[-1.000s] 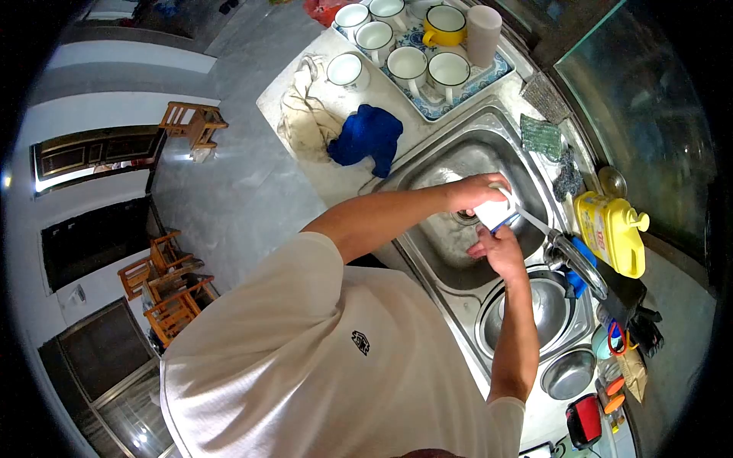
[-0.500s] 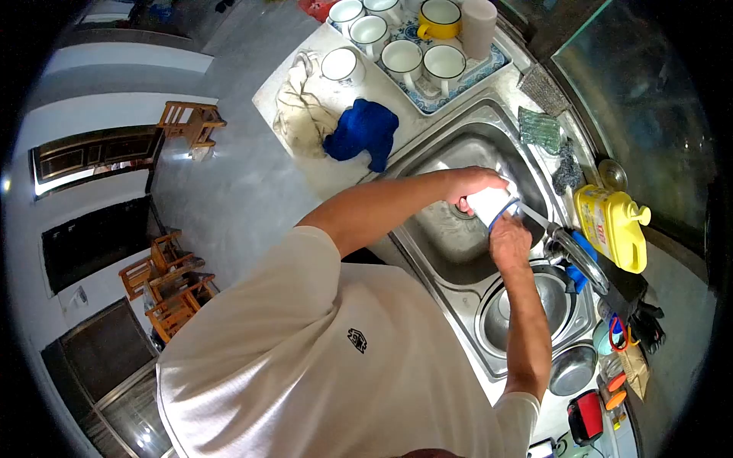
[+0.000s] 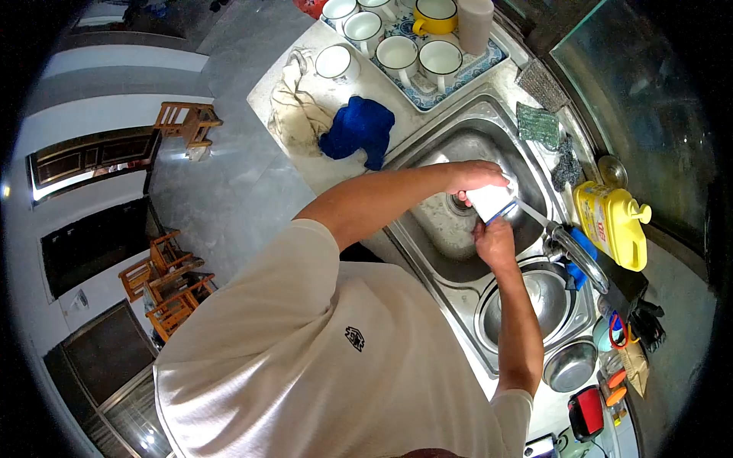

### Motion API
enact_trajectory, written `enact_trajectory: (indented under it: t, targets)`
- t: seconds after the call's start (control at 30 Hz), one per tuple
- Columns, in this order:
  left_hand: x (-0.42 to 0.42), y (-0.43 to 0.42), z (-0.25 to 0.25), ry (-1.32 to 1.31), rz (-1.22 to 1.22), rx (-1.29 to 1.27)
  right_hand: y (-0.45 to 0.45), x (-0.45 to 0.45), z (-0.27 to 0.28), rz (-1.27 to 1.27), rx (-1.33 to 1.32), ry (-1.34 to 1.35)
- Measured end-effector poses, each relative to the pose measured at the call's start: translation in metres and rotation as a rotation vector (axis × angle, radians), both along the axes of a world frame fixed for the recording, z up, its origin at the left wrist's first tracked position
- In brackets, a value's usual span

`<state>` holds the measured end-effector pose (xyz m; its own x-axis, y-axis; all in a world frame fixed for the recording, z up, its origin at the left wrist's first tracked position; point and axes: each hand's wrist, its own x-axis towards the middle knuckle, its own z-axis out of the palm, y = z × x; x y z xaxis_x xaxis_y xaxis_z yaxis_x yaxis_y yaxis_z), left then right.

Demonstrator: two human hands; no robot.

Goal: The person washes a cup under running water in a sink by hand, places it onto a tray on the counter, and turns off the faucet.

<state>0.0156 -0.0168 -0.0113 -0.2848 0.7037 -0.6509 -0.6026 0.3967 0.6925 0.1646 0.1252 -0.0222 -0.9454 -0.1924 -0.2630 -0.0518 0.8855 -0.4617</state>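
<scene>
Left hand (image 3: 479, 178) grips a white, blue-rimmed cup (image 3: 489, 203), not yet down; right hand (image 3: 496, 243) half curls, hold unclear. Round white mugs (image 3: 398, 59) stand beyond.

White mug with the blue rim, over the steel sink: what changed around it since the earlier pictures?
The right hand, splayed below the white, blue-rimmed mug a second ago, has come up to its rim. The left hand still grips the mug; the crumpled blue cloth and yellow plastic pump bottle stayed put.
</scene>
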Motion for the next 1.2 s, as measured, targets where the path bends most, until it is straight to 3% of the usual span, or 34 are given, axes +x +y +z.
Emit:
enact_trajectory:
  t: [0.07,0.2,0.23,0.27,0.33,0.37,0.43,0.53,0.6,0.67,0.73,0.8,0.87,0.93,1.0,1.07,1.1,1.13,1.2]
  targets:
    - [0.002,0.001,-0.004,-0.084,0.116,0.162,-0.009,-0.005,0.020,-0.413,-0.639,-0.418]
    - [0.005,0.004,0.002,-0.135,0.172,0.131,-0.012,-0.008,0.040,-0.381,-0.719,-0.426]
    - [0.004,0.005,0.003,-0.143,0.153,0.086,-0.006,-0.009,0.029,-0.183,-0.442,-0.203]
    - [0.005,0.005,0.004,-0.154,0.134,0.041,-0.003,-0.010,0.025,-0.190,-0.441,-0.201]
    - [0.008,0.000,0.003,-0.216,0.119,0.061,0.002,-0.012,0.033,-0.066,0.021,-0.085]
    - [0.010,0.001,0.000,-0.185,0.135,0.091,0.009,-0.003,0.009,0.042,0.091,-0.011]
    - [0.013,0.004,-0.020,-0.234,0.176,0.223,0.009,-0.005,0.013,0.044,0.100,-0.047]
    - [0.014,0.004,-0.011,-0.125,0.201,0.092,0.000,-0.006,0.022,-0.028,0.059,-0.001]
    - [0.017,0.003,-0.012,-0.136,0.204,0.121,0.002,-0.007,0.021,-0.058,-0.001,-0.122]
    - [0.019,0.002,-0.013,-0.143,0.212,0.140,0.002,-0.005,0.017,-0.086,-0.259,-0.238]
    - [0.021,-0.001,-0.020,-0.124,0.232,0.107,0.002,-0.010,0.032,-0.129,-0.352,-0.385]
    - [0.018,-0.004,-0.032,-0.161,0.212,0.155,0.008,-0.020,0.060,-0.383,-0.921,-0.719]
    - [0.017,-0.001,-0.032,-0.191,0.324,0.142,0.008,-0.019,0.059,-0.404,-1.059,-0.715]
    - [0.013,-0.003,-0.031,-0.181,0.281,0.155,0.005,-0.018,0.061,-0.450,-1.201,-0.694]
    - [0.011,-0.003,-0.036,-0.133,0.222,0.209,0.005,-0.019,0.058,-0.454,-1.138,-0.708]
    - [0.015,-0.005,-0.019,-0.170,0.240,0.130,0.010,-0.010,0.037,-0.054,-0.517,-0.271]
    - [0.013,-0.005,-0.016,-0.174,0.174,0.058,0.013,-0.005,0.035,0.070,-0.329,0.044]
    - [0.012,-0.003,-0.014,-0.175,0.110,-0.011,0.019,-0.003,0.034,0.064,-0.324,0.045]
    - [0.011,-0.001,-0.012,-0.164,0.113,-0.043,0.024,0.001,0.030,0.104,0.041,0.136]
